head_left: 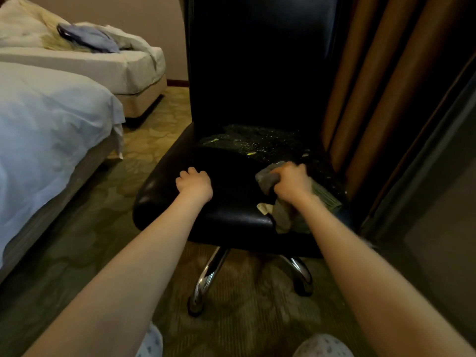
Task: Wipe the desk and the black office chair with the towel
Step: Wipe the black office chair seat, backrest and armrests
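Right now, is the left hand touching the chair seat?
Touching. The head view shows the left hand, fingers curled, resting on the chair seat with no gap.

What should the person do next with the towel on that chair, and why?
Probably push the towel forward across the black office chair's seat. The right hand grips it at the seat's right side, and pale specks lie just beyond, near the backrest. The left hand rests on the seat, likely steadying it.
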### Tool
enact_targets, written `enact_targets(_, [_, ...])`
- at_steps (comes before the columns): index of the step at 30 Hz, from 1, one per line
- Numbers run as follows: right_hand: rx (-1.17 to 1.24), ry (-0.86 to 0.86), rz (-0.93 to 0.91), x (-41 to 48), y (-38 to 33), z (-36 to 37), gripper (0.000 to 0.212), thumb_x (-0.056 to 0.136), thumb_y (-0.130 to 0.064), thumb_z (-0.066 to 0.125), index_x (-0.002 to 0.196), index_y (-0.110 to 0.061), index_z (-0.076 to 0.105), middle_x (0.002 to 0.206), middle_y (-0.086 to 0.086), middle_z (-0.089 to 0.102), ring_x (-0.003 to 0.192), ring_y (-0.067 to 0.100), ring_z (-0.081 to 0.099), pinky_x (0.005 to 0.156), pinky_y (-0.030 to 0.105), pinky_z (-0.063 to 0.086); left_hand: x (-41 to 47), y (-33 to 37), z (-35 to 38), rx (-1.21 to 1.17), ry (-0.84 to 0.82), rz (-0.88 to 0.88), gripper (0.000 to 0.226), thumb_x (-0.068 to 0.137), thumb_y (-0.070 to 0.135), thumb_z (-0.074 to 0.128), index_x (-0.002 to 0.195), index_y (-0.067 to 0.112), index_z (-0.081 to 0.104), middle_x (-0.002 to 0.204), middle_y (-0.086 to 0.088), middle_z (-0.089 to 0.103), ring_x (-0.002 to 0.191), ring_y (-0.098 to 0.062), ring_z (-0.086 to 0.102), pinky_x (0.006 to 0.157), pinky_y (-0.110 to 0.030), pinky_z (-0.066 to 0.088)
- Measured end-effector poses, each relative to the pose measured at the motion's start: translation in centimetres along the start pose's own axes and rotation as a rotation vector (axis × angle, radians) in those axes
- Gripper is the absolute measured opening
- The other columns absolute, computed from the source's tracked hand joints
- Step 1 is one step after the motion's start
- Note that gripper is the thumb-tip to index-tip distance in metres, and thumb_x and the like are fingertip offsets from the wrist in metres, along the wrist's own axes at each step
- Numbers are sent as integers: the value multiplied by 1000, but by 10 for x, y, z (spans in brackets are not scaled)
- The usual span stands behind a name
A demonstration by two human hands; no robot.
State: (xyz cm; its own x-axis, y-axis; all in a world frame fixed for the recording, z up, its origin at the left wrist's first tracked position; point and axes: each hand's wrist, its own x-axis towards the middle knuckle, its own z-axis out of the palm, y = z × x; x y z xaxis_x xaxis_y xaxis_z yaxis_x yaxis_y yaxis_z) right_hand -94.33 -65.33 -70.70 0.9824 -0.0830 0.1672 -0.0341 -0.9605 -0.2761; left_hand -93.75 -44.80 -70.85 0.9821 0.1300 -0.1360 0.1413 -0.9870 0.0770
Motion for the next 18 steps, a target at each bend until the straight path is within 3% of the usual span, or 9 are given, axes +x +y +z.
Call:
enact_targets(5, [12, 5, -15, -8, -8, 16, 42, 86, -17, 57, 127, -25, 55, 135, 4, 40, 121, 34, 31, 96, 49, 41, -10, 65, 8, -228, -2, 241, 49, 92, 23, 54, 137, 10, 38, 140, -16, 33, 130, -35, 32, 104, -42, 35])
enact_targets(9, [-22, -15, 6, -8, 3, 11, 43, 87, -18, 57, 129, -26, 54, 135, 5, 40, 123, 34, 30, 94, 48, 42, -2, 69, 15, -376, -44, 227, 37, 86, 25, 65, 118, 15, 52, 131, -11, 41, 125, -30, 37, 102, -37, 35])
enact_targets(14, [-144, 57, 277, -8, 66, -13, 39, 88, -18, 57, 128, -19, 55, 133, 8, 43, 120, 36, 34, 95, 48, 40, -2, 68, 19, -419, -16, 229, 32, 87, 21, 64, 115, 13, 51, 128, -10, 41, 123, -27, 37, 98, -38, 39])
enact_targets(18, [-434, 44, 463, -14, 112, -32, 34, 93, -8, 47, 126, -9, 55, 130, 14, 45, 121, 40, 33, 97, 54, 34, -3, 63, 25, -445, 15, 203, 28, 88, 21, 64, 112, 14, 50, 127, -10, 41, 122, -26, 37, 94, -36, 39])
